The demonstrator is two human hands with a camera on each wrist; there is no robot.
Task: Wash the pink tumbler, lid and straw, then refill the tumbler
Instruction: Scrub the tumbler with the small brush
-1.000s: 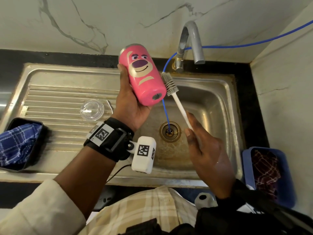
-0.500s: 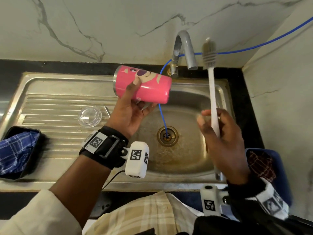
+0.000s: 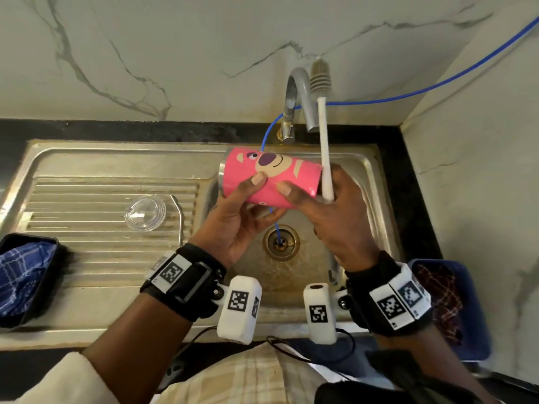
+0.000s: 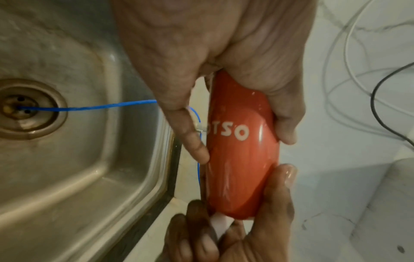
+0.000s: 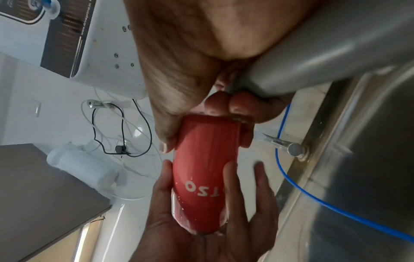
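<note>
While sideways, tumbler (image 3: pixel 271 177) gripped by both hands.

The tumbler (image 3: pixel 271 177) lies on its side above the sink basin (image 3: pixel 361 182), in front of the tap (image 3: pixel 300 97), with the left hand (image 3: pixel 236 217) at its left end and the right hand (image 3: pixel 335 217) at its right. The brush (image 3: pixel 322 112) stands upright in the right hand, beside the tap. The lid (image 3: pixel 145 212) rests on the draining board (image 3: pixel 87 199) to the left, the straw (image 3: pixel 179 220) just right of it.
</note>
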